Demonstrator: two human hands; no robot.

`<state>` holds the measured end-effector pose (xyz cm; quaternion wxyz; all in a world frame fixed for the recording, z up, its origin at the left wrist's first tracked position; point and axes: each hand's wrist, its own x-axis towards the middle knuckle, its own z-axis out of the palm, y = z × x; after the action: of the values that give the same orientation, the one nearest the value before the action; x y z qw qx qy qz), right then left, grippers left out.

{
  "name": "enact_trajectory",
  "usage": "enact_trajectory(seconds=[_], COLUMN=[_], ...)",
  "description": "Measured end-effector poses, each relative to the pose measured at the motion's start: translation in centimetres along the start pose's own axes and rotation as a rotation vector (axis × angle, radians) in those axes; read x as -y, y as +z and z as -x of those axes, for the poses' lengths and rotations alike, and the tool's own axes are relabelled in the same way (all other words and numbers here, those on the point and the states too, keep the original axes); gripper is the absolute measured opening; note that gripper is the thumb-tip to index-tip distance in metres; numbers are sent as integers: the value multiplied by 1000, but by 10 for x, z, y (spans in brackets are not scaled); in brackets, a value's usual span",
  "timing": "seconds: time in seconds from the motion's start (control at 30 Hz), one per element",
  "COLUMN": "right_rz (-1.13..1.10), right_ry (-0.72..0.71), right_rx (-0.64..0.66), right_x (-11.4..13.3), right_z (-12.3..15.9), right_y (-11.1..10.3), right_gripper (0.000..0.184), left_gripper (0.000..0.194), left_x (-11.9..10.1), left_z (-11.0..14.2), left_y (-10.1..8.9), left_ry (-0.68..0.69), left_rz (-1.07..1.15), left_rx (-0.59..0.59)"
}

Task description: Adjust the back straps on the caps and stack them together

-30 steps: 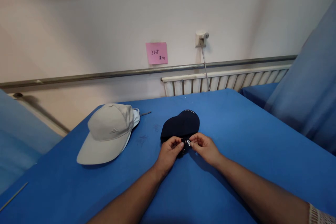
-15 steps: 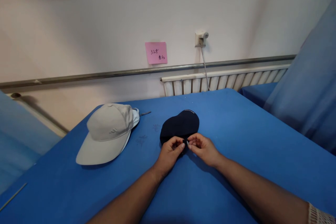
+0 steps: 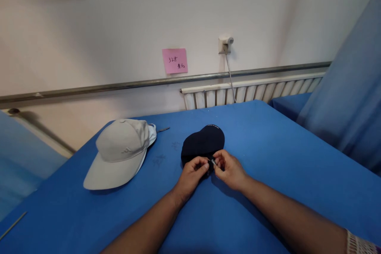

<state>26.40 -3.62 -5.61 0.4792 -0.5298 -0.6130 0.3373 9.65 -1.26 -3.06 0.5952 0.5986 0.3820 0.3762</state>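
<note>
A black baseball cap (image 3: 204, 141) lies on the blue-covered table, its brim pointing away from me. At the cap's near edge, my left hand (image 3: 190, 176) pinches the black back strap between thumb and fingers. Just right of it, my right hand (image 3: 231, 171) has thumb and fingertips closed on a small shiny metal buckle (image 3: 213, 162) at the strap. The strap's lower part is mostly hidden by my fingers. Off to the left sits a light grey cap (image 3: 120, 147), brim toward me, apart from both hands, with pale blue material showing behind it.
The blue table cover (image 3: 268, 147) reaches back to a white radiator (image 3: 220, 96) and a metal rail (image 3: 133, 85). A cord hangs from the wall socket (image 3: 224, 45). Blue curtains (image 3: 342, 87) flank the table. A thin stick (image 3: 13, 225) lies at the left front.
My right fingers have shifted slightly around the buckle, and more of its shiny metal shows. The left hand stays nearly where it was. The whole view has drifted a little.
</note>
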Motion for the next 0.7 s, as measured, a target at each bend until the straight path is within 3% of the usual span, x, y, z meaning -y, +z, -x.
enact_trajectory(seconds=[0.13,0.4,0.7], right_rz=[-41,-392,-245], right_ry=[0,36,-78], right_rx=[-28,6,56], right_x=[1,3,0], right_z=[0,2,2], right_y=[-1,2,-2], right_gripper=[22,13,25], left_gripper=[25,28,24], left_x=[0,4,-4], left_z=[0,-2,1], left_y=[-1,-4,-5], left_ry=[-18,-93,-171], left_rz=[42,163,396], left_rx=[4,-30,-21])
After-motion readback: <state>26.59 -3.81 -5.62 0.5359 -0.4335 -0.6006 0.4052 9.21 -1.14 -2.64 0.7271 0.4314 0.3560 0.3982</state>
